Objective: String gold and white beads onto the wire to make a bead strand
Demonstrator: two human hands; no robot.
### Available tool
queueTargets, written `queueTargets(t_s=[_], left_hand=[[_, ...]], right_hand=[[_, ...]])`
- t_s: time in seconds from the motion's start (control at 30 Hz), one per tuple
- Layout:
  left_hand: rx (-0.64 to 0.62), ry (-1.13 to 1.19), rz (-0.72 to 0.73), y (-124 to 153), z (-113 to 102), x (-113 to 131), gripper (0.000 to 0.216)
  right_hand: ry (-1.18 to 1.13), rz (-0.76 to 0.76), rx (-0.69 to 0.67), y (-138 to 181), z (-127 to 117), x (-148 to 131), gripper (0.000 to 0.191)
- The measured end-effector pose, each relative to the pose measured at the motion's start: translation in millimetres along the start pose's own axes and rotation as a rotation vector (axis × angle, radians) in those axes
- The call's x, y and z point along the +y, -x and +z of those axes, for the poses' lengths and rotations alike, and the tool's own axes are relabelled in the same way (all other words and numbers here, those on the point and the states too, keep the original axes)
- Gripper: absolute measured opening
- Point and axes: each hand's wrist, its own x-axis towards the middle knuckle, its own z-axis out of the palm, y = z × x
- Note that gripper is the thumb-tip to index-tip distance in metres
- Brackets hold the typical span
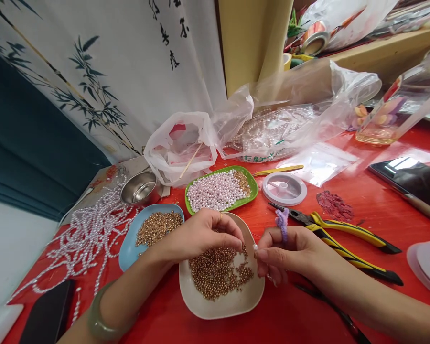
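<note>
My left hand (pixel 215 232) hovers over a cream dish (pixel 218 309) of small gold beads (pixel 215 277). Its thumb and forefinger are pinched together, and what sits between the tips is too small to make out. At the dish's right rim, my right hand (pixel 284 251) is closed in a pinch on a white pearl bead (pixel 255 247). More pale beads show under its curled fingers; any thread is too fine to follow. A purple knitted band (pixel 282 223) wraps one right finger. Just beyond my hands are a blue dish (pixel 127 248) of gold beads and a green tray (pixel 253 193) of pearl and gold beads.
Yellow-black pliers (pixel 351 234) lie beside my right forearm, near a white spool (pixel 284 188) and yellow tweezers (pixel 278 170). Pearl strands (pixel 93 229) and a metal bowl (pixel 141 188) are left. Plastic bags (pixel 182 148) stand behind; a phone (pixel 412 181) lies right.
</note>
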Motion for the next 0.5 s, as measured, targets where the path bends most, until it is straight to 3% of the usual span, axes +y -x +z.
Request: queueTargets(t_s=[0.2,0.5], left_hand=[[0.088,0.350,0.004,-3.4,4.4,-1.7,0.006],[0.107,0.470,-0.024,-6.0,8.6,-7.8,0.010]], right_hand=[[0.022,0.028,-0.018,-0.1,-0.5,0.4,0.015],[0.026,0.058,-0.010,0.0,-0.2,-2.6,0.017]])
